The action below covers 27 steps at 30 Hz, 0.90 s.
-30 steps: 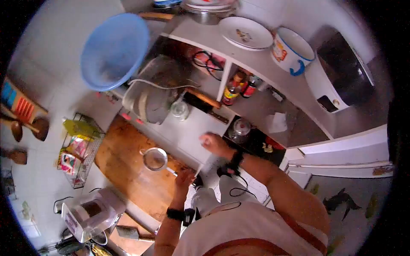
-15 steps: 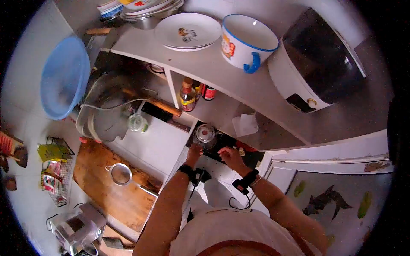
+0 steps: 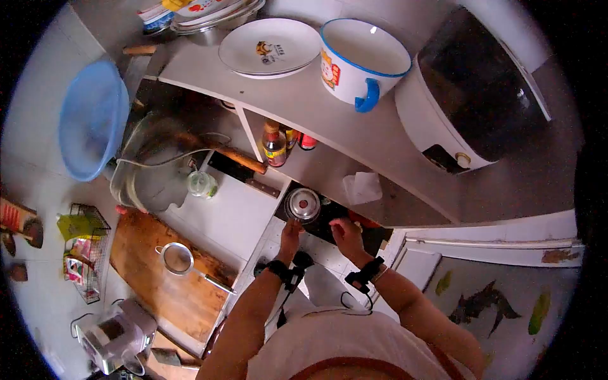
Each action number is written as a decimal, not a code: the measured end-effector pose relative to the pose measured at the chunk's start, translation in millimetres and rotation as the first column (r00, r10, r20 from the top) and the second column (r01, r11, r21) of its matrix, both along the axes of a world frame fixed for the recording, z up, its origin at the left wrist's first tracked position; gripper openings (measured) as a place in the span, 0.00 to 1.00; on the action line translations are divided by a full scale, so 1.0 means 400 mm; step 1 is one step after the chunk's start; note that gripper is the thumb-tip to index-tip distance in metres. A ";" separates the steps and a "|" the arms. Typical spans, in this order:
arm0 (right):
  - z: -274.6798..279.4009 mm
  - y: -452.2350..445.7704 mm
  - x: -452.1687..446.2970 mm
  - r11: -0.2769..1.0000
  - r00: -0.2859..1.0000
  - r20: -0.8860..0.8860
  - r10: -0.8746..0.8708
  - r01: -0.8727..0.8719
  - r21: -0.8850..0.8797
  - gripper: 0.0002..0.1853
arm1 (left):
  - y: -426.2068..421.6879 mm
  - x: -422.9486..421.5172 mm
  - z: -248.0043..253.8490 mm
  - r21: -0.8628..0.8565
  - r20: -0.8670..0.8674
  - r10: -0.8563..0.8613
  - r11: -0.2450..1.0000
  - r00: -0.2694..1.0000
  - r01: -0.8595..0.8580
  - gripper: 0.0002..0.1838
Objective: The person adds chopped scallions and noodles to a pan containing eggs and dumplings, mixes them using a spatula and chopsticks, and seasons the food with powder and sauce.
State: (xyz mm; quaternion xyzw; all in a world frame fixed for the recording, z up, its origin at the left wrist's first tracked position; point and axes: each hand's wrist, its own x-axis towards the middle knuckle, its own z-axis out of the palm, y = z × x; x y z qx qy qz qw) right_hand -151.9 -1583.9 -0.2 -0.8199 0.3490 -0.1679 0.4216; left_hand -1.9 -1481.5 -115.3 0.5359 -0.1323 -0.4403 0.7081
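Observation:
A small metal pot with a shiny lid (image 3: 303, 205) sits on the dark stove top (image 3: 324, 229) below the shelf. My left hand (image 3: 291, 237) is at the pot's near edge, its fingers drawn together. Whether it grips a handle there is too small to see. To the right of the pot, my right hand (image 3: 347, 237) hovers over the stove with its fingers curled in. Anything inside those fingers is hidden. Both wrists wear black straps with small devices and cables.
Left of the stove lie a cleaver (image 3: 263, 187), a glass jar (image 3: 202, 184) and a wooden board (image 3: 158, 285) with a strainer (image 3: 177, 259). Bottles (image 3: 274, 149) stand under the shelf (image 3: 285, 104). Above are plates (image 3: 269, 47), a blue-rimmed mug (image 3: 361, 66) and a white appliance (image 3: 437, 120).
My right hand has moved slightly right, its fingers more curled. My left hand has shifted a little down from the lid, which shows more fully. The view has tilted slightly.

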 end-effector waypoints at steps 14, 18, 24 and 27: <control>0.275 0.242 0.282 0.418 0.512 -0.217 0.831 -0.832 -0.365 0.08 | 0.479 -0.104 0.326 0.303 0.366 0.061 0.936 0.929 -0.181 0.12; 0.350 0.390 0.374 0.491 0.498 0.182 0.848 -0.867 0.083 0.10 | 0.655 -0.160 0.357 0.235 0.191 0.328 0.900 0.925 -0.367 0.11; 0.142 0.635 0.576 0.042 0.695 0.421 0.583 -0.542 0.839 0.08 | 0.981 -0.334 0.358 0.355 0.178 0.647 0.661 0.742 -0.661 0.14; -0.071 0.807 0.629 0.048 0.737 0.258 0.625 -0.366 0.929 0.08 | 1.146 -0.433 0.380 0.271 0.116 0.824 0.511 0.555 -0.816 0.14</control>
